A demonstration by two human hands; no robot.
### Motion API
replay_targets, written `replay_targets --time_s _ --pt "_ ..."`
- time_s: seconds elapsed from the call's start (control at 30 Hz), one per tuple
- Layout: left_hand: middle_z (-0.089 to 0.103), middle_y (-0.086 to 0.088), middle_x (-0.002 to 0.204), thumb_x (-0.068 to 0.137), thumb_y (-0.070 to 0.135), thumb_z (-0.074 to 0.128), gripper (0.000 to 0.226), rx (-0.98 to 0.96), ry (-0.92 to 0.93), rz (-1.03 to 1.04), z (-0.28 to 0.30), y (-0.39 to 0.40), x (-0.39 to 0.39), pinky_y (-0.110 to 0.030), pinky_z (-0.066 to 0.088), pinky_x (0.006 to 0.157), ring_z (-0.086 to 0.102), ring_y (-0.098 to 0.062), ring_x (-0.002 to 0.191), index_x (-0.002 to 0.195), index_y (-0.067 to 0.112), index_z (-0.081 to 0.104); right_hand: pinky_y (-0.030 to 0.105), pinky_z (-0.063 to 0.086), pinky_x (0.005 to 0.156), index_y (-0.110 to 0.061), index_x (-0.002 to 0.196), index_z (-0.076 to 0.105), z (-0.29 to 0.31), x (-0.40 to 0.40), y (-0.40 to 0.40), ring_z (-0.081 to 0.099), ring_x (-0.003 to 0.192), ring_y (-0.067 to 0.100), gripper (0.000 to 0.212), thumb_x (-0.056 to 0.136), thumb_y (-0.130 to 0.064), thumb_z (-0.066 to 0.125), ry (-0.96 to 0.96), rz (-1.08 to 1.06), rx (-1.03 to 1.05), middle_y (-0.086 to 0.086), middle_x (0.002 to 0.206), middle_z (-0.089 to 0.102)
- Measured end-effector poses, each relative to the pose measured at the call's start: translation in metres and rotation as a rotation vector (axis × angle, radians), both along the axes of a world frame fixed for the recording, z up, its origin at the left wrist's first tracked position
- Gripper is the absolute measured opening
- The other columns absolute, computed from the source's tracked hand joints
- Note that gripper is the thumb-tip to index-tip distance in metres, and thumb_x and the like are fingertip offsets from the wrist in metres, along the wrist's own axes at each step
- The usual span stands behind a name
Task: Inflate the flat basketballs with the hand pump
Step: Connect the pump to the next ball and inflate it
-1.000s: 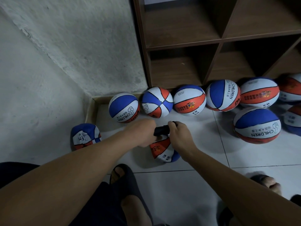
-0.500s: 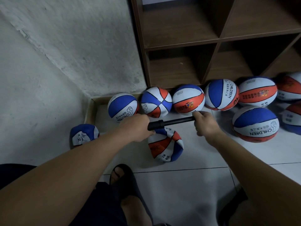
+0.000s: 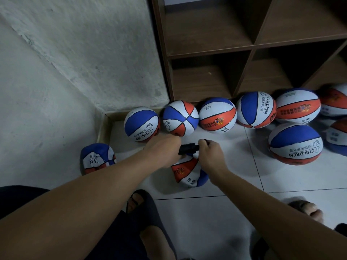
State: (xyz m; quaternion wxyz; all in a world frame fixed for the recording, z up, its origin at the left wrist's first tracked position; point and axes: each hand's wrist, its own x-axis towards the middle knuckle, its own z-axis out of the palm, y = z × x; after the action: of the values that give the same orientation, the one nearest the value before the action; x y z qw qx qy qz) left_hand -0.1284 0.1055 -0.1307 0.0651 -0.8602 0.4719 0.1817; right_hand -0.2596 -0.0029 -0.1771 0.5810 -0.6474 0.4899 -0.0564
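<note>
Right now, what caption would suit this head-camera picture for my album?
Both hands, left hand and right hand, grip a black hand pump over a half-flat basketball.

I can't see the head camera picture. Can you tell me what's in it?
Two hands, left hand and right hand, hold a black hand pump over a crumpled flat basketball on the tiled floor. Round basketballs line a wooden shelf.

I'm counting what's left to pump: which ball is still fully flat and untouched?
The crumpled ball by the left wall, alone beside the cardboard tray. The row along the shelf looks round.
</note>
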Motion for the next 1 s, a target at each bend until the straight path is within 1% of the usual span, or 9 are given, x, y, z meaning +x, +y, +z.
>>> replay_targets --time_s 0.13,0.3,0.4,0.47,0.53,0.63,0.73,0.8,1.0 --pt "0.062 0.002 0.074 0.098 0.054 0.074 0.044 0.001 0.04 0.015 -0.001 0.0 -0.005 -0.032 0.041 0.054 0.06 -0.018 0.062 0.075 0.026 0.05 0.036 0.046 0.059 -0.009 0.093 0.062 0.001 0.001 0.007 0.054 0.065 0.021 0.033 0.109 -0.031 0.045 -0.016 0.049 0.011 0.006 0.074 0.057" --pt "0.064 0.001 0.076 0.099 0.055 0.073 0.037 -0.01 0.075 0.025 0.002 0.0 -0.004 -0.032 0.041 0.054 0.062 -0.018 0.064 0.09 0.021 0.062 0.035 0.042 0.058 -0.004 0.099 0.064 0.004 0.003 0.0 0.049 0.064 0.019 0.035 0.11 -0.032 0.046 -0.029 0.075 -0.026 0.004 0.072 0.054" --pt "0.065 0.003 0.075 0.097 0.056 0.073 0.035 -0.02 0.083 0.032 -0.001 0.004 0.002 -0.032 0.044 0.055 0.064 -0.018 0.065 0.086 0.025 0.063 0.034 0.042 0.06 -0.005 0.098 0.064 0.003 -0.001 -0.011 0.049 0.065 0.018 0.034 0.11 -0.033 0.048 -0.026 0.096 -0.029 0.004 0.072 0.055" --pt "0.065 0.004 0.075 0.097 0.056 0.073 0.034 -0.028 0.082 0.063 -0.003 0.011 0.013 -0.031 0.044 0.055 0.064 -0.017 0.065 0.084 0.026 0.064 0.035 0.045 0.061 -0.008 0.098 0.064 0.002 -0.006 -0.034 0.05 0.066 0.02 0.031 0.109 -0.032 0.05 -0.025 -0.005 -0.003 0.005 0.073 0.053" --pt "0.066 0.005 0.075 0.099 0.055 0.071 0.032 -0.027 0.064 0.096 -0.004 0.019 0.024 -0.03 0.045 0.056 0.066 -0.017 0.066 0.086 0.026 0.067 0.033 0.041 0.053 -0.011 0.088 0.058 0.003 -0.013 -0.06 0.042 0.061 0.02 0.027 0.107 -0.03 0.052 -0.067 -0.107 0.056 0.003 0.068 0.045" --pt "0.066 0.006 0.075 0.1 0.054 0.07 0.031 -0.027 0.049 0.107 -0.002 0.023 0.029 -0.03 0.045 0.056 0.066 -0.017 0.067 0.086 0.026 0.067 0.03 0.029 0.048 -0.019 0.079 0.046 0.005 -0.015 -0.08 0.028 0.055 0.018 0.025 0.102 -0.026 0.054 -0.15 -0.133 0.117 0.0 0.062 0.033" --pt "0.063 0.006 0.072 0.101 0.055 0.069 0.034 -0.053 0.03 0.075 0.0 0.017 0.021 -0.029 0.036 0.051 0.06 -0.012 0.061 0.083 0.027 0.063 0.037 0.039 0.056 -0.013 0.08 0.049 0.002 -0.011 -0.063 0.038 0.062 0.022 0.026 0.1 -0.03 0.051 -0.074 -0.203 0.013 0.004 0.067 0.039" --pt "0.062 0.006 0.072 0.101 0.055 0.069 0.036 -0.066 -0.004 0.031 -0.002 0.012 0.014 -0.03 0.036 0.052 0.061 -0.015 0.062 0.082 0.027 0.059 0.043 0.042 0.061 -0.005 0.083 0.053 -0.004 -0.009 -0.043 0.046 0.066 0.025 0.03 0.098 -0.031 0.049 -0.061 -0.262 -0.041 0.005 0.067 0.046" --pt "0.061 0.005 0.074 0.099 0.051 0.075 0.03 -0.084 -0.023 -0.01 -0.008 0.003 0.007 -0.031 0.044 0.058 0.063 -0.022 0.067 0.092 0.023 0.068 0.039 0.045 0.061 -0.01 0.091 0.06 -0.005 0.004 -0.003 0.054 0.066 0.022 0.03 0.106 -0.033 0.047 -0.08 -0.187 -0.01 0.006 0.072 0.058"
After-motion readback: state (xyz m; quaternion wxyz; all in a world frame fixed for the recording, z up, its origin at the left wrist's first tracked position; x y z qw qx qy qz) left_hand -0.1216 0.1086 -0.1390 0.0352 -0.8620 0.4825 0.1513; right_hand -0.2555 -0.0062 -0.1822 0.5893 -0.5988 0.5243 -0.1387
